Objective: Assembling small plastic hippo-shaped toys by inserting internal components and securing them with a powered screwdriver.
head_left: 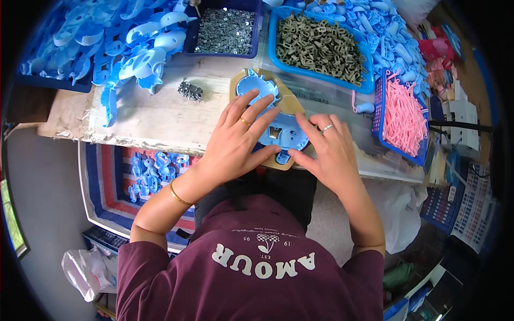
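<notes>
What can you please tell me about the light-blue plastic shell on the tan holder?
The light-blue shell looks like molded plastic, with a rounded upper section, a lower one with small holes, and a short bottom tab. It lies on a tan holder on the worktable. The left grip, a bare hand, covers part of its middle; the right grip is at its right edge.

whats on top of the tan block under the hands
Light-blue plastic lies on the tan block. The left hand covers part of the plastic, so whether it is one piece cannot be seen.
</notes>
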{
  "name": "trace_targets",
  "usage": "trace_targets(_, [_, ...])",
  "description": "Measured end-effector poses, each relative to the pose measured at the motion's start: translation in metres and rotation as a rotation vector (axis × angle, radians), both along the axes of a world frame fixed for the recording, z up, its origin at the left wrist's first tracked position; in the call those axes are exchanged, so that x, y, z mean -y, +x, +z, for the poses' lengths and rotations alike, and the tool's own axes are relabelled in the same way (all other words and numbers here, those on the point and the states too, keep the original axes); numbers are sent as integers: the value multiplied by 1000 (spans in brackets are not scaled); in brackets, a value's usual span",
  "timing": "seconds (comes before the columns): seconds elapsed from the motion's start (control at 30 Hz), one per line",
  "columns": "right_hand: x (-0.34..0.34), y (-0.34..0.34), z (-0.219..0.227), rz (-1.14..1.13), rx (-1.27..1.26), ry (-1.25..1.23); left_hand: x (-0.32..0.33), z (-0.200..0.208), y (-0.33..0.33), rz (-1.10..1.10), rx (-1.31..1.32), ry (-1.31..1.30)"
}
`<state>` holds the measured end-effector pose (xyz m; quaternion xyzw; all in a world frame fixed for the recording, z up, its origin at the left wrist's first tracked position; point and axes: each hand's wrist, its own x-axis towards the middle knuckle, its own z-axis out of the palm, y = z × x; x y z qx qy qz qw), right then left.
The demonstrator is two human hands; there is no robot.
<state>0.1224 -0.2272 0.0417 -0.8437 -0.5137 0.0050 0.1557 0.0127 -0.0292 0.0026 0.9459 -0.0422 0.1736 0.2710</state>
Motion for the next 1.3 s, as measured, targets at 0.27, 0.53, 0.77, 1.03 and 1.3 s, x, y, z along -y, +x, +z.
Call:
trace_targets(0.27, [-2, -7, 0, -51, 37, -57, 0, -2, 2, -8, -8, 53])
trace_targets(0.53, [2, 19, 5, 7, -92, -35, 0, -3, 3, -16, -68, 95])
trace_targets(0.77, [-34, 138, -14, -323, -13, 406, 2, -4, 2, -13, -43, 123])
trace_targets(1.03, [-34, 164, -18, -410, -612, 580, -2, 6, 5, -55, -54, 94])
trace_targets(1.3, [-14, 103, 1, -266, -1015, 548, 8, 28, 33, -52, 45, -274])
